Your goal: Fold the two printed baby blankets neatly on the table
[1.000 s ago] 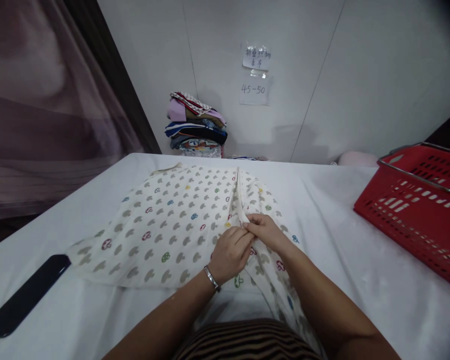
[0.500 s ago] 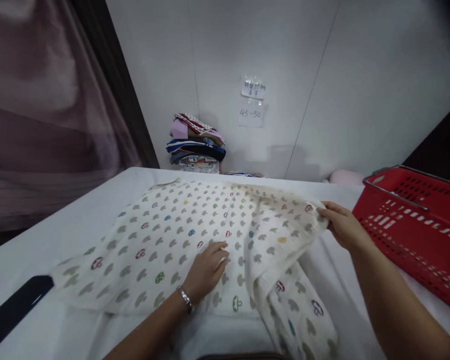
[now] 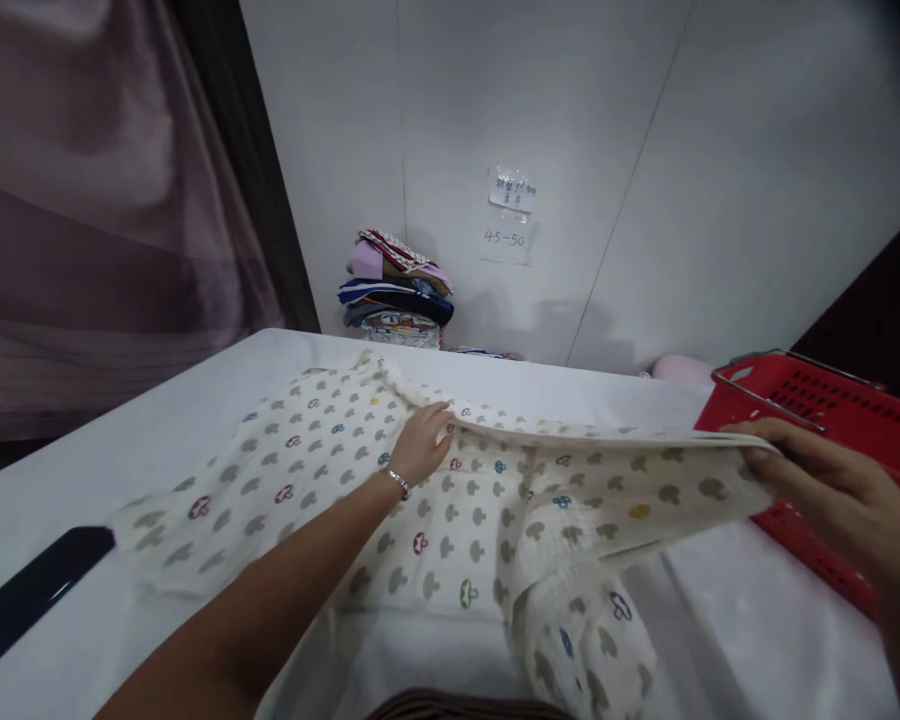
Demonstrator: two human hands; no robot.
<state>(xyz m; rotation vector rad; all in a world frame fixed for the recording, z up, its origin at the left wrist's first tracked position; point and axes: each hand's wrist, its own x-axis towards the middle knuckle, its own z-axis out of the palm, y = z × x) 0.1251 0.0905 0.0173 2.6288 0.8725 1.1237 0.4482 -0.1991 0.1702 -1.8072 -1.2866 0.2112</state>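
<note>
A cream muslin cloth [image 3: 480,520] printed with grey and coloured mushrooms lies spread over the white table, rumpled at its right side. My right hand [image 3: 832,480] pinches its right end and holds it raised off the table, with the upper edge pulled into a straight line. My left hand [image 3: 424,442], with a silver bracelet [image 3: 399,482] at the wrist, is closed on the same upper edge near the middle; its fingertips are partly hidden in the fold. A bunched part of the cloth hangs toward me at the front right.
The white table [image 3: 217,400] carries a red perforated basket [image 3: 765,400] at the right, partly behind my right hand. A dark flat strip [image 3: 45,590] lies at the left edge. Folded clothes [image 3: 397,290] are stacked beyond the table, against a wall with paper signs [image 3: 508,240].
My right hand has drawn the cloth's end to the right and toward me, stretching the upper edge. My left hand has moved away from me, from the cloth's middle onto that edge.
</note>
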